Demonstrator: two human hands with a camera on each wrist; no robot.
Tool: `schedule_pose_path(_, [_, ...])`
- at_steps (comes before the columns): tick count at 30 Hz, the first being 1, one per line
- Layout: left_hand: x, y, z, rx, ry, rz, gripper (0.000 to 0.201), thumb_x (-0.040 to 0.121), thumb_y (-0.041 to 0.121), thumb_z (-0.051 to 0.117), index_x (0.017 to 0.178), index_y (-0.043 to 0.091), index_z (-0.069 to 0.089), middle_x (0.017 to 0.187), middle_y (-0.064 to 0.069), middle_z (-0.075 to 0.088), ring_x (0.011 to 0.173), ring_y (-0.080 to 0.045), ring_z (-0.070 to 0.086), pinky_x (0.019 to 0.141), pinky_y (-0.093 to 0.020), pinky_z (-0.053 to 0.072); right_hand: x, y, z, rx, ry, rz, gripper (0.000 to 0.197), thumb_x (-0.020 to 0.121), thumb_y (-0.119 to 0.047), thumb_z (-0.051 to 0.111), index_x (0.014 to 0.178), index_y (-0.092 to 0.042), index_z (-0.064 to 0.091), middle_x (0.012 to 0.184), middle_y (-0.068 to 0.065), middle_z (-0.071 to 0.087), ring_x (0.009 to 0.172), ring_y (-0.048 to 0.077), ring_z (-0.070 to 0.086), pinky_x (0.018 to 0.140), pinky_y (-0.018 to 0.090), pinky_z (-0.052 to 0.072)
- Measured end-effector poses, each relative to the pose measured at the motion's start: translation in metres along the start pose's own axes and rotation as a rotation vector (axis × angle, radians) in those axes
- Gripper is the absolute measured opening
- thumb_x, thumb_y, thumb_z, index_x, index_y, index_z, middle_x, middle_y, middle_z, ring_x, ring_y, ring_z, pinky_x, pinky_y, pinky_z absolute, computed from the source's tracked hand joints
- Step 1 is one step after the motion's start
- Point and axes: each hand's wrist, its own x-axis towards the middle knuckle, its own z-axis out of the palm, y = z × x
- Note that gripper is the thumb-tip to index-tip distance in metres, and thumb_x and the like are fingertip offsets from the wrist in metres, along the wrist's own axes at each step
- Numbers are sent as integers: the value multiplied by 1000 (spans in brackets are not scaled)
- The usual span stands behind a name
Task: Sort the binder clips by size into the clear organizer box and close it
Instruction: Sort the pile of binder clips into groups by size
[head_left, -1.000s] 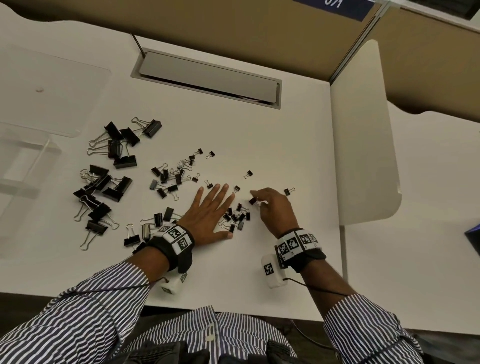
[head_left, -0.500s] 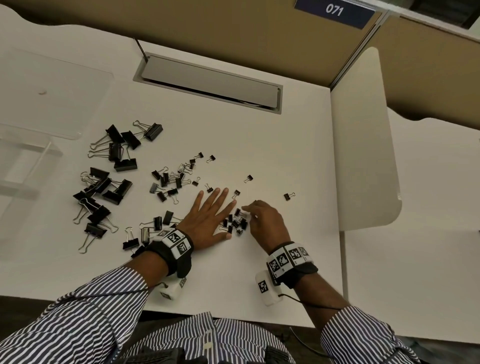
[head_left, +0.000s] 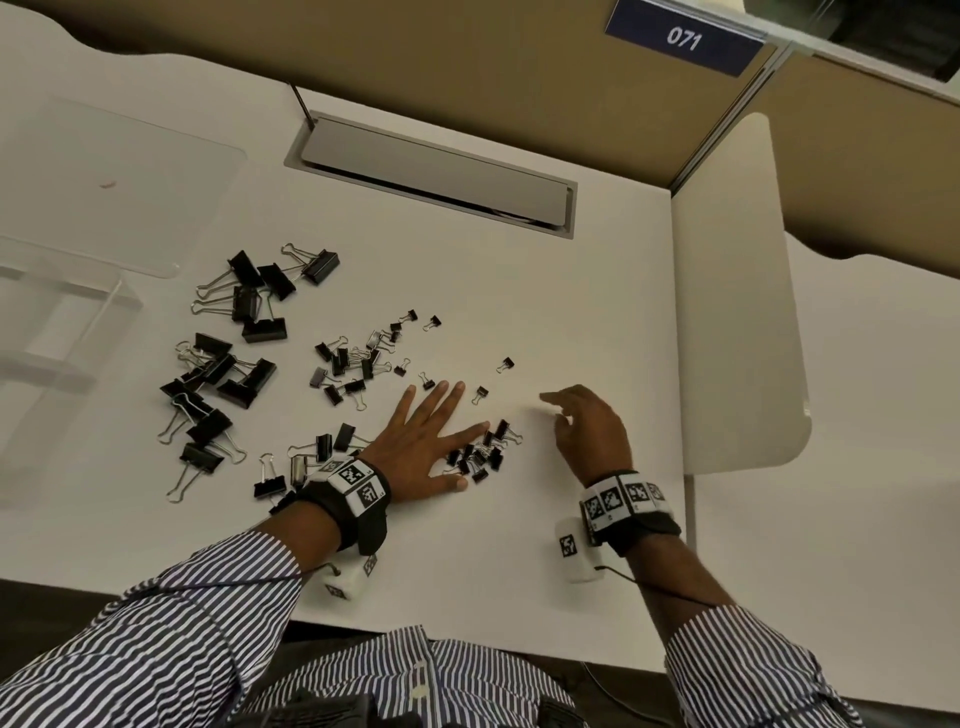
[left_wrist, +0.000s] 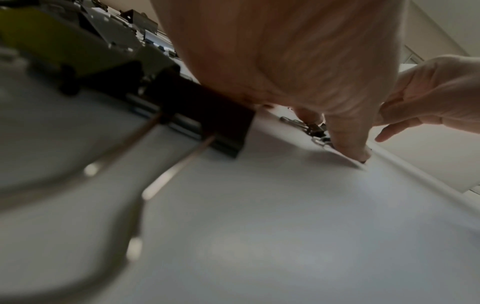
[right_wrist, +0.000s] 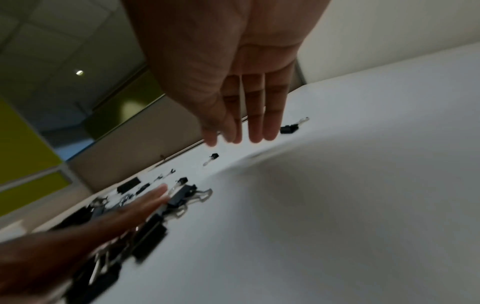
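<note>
Black binder clips lie loose on the white desk: large clips (head_left: 234, 364) at the left, medium clips (head_left: 353, 364) in the middle, and a heap of small clips (head_left: 480, 452). My left hand (head_left: 431, 441) lies flat on the desk with its fingers spread, the heap between thumb and index finger. Hovering right of the heap, my right hand (head_left: 576, 421) has straight fingers and holds nothing. In the right wrist view a lone small clip (right_wrist: 289, 128) lies just beyond that hand (right_wrist: 246, 115). The clear organizer box (head_left: 104, 312) stands at the far left, uncovered.
The box's clear lid (head_left: 119, 187) lies flat behind the box. A grey cable hatch (head_left: 431, 176) is set into the desk at the back. A white divider panel (head_left: 737, 312) bounds the desk on the right. Stray small clips (head_left: 480, 392) lie beyond my left fingertips.
A second ago my right hand pinched a small clip. It carried it to the heap by my left thumb, let go, and has moved right with fingers straightened. My left hand stayed flat.
</note>
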Motion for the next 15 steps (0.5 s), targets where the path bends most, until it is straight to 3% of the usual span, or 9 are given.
schedule_pose_path(4, [0, -2, 1, -12, 7, 0, 85, 87, 77, 32, 152, 42, -9, 158, -7, -30, 144, -24, -32, 115, -57, -14, 2, -8, -1, -129, -236, -200, 41, 91, -13, 62, 120, -42, 65, 121, -13, 57, 107, 9, 55, 79, 30, 52])
schedule_pose_path(6, [0, -3, 1, -38, 13, 6, 84, 87, 77, 33, 153, 43, -7, 159, -7, -29, 144, -24, -31, 115, -57, -14, -1, -14, 5, -175, -284, -256, 39, 93, -17, 62, 120, -44, 65, 122, -14, 56, 109, 10, 53, 76, 31, 52])
schedule_pose_path(12, [-1, -6, 0, -121, 34, 36, 66, 90, 71, 38, 148, 55, 12, 160, -4, -26, 144, -20, -31, 115, -52, -19, 3, -11, 10, -195, -164, -169, 36, 94, -20, 58, 124, -40, 64, 113, -8, 59, 105, 17, 56, 73, 34, 52])
schedule_pose_path(15, [-2, -7, 0, -151, 45, 41, 59, 90, 70, 40, 145, 58, 23, 161, -1, -22, 145, -20, -30, 116, -53, -18, 2, -14, 13, -213, -161, -198, 34, 94, -23, 58, 123, -40, 64, 112, -9, 59, 104, 16, 55, 71, 33, 51])
